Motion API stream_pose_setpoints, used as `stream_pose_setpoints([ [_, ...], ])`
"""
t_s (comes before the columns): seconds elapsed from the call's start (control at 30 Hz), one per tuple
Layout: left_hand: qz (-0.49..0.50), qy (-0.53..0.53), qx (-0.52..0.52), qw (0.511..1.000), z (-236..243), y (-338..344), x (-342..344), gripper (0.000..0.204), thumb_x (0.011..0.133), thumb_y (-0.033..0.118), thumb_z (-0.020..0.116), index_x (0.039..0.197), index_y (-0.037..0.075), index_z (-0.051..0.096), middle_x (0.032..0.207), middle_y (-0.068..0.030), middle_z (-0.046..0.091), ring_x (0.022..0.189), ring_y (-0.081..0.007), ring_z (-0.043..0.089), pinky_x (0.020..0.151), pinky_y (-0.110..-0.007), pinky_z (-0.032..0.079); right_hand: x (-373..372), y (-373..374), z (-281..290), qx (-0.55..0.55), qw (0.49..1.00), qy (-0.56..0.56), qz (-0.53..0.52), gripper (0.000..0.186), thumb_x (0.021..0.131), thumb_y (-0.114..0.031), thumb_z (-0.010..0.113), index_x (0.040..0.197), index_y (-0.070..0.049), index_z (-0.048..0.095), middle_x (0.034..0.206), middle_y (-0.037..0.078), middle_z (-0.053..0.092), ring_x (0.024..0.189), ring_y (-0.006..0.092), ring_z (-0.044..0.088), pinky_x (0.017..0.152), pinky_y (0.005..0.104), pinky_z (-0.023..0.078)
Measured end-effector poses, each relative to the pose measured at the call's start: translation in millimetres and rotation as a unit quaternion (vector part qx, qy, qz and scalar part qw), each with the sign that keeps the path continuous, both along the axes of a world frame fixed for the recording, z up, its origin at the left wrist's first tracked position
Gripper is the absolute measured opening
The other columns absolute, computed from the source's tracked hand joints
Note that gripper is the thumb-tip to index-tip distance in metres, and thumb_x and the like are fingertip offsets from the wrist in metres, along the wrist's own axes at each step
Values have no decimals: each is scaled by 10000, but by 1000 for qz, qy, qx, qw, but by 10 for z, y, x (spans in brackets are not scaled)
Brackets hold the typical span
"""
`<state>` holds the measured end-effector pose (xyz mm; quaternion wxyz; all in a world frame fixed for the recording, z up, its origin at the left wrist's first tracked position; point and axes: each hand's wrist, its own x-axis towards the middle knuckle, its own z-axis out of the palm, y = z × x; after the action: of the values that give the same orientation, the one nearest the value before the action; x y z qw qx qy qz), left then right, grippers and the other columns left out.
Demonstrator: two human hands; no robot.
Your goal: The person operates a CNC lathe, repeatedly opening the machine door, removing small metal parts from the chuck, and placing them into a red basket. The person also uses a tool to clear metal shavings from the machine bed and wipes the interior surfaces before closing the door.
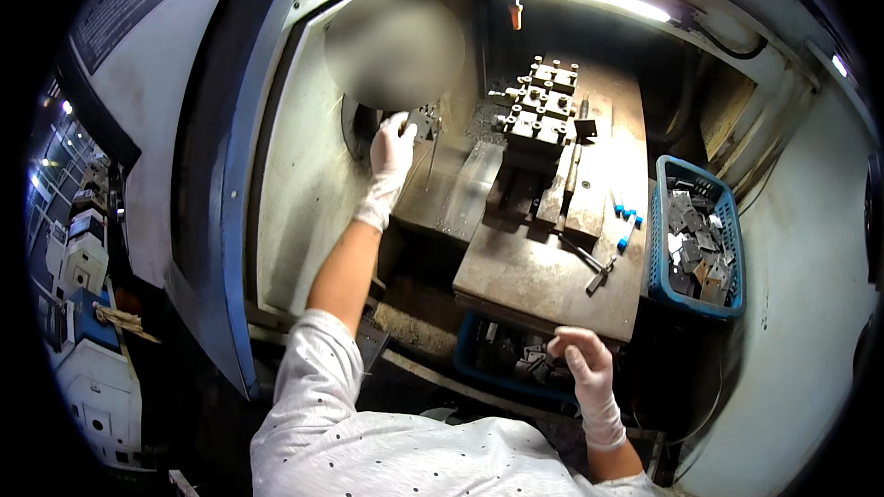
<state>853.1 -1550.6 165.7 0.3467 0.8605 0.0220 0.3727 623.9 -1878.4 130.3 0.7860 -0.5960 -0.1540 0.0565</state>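
Two gloved hands working here: left hand (pixel 393 149) is pinching a small part (pixel 424 120) at the chuck, right hand (pixel 582 359) is hovering half-open, empty, so fingers risk getting nicked.

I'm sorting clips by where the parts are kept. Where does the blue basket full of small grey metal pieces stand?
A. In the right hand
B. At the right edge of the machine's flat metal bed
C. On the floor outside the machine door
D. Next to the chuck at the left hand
B: the blue basket stands at the right edge of the metal bed, apart from both hands.
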Motion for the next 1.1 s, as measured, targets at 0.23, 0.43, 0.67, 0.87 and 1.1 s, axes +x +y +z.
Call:
stream_pose_setpoints([
  [0.23,94,59,284,952,323,-57,429,318,732,229,464,1024,131,382,679,-141,553,603,-295,547,509,-385,427,-174,-102,-173,17,994,92,-47,196,775,-135,485,893,21,507,749,68,548,700,115,508,666,221,397],
  [0.43,97,75,353,927,422,-49,472,353,747,268,448,1042,87,383,732,-163,549,637,-301,543,545,-389,429,-156,-93,-200,46,993,104,-11,196,779,-99,476,924,31,492,794,70,535,750,121,502,703,225,395],
  [0.67,82,246,306,916,738,-127,498,465,711,285,442,1108,60,348,854,-159,542,773,-302,525,674,-384,408,-136,-97,-248,47,992,113,13,201,784,-115,469,926,25,494,797,69,536,749,121,500,704,228,392],
  [0.87,136,375,367,840,708,-140,353,752,664,399,524,1205,15,169,846,-128,561,739,-256,556,631,-342,431,-163,-54,-309,55,989,135,28,201,784,-117,468,922,27,497,803,70,537,754,121,498,708,230,389],
  [1.1,114,328,258,902,541,-20,351,682,691,381,513,1223,126,172,896,-158,539,784,-281,538,682,-366,408,169,205,-36,22,985,105,135,201,795,-114,439,932,21,497,810,60,534,751,109,493,702,216,387],
])
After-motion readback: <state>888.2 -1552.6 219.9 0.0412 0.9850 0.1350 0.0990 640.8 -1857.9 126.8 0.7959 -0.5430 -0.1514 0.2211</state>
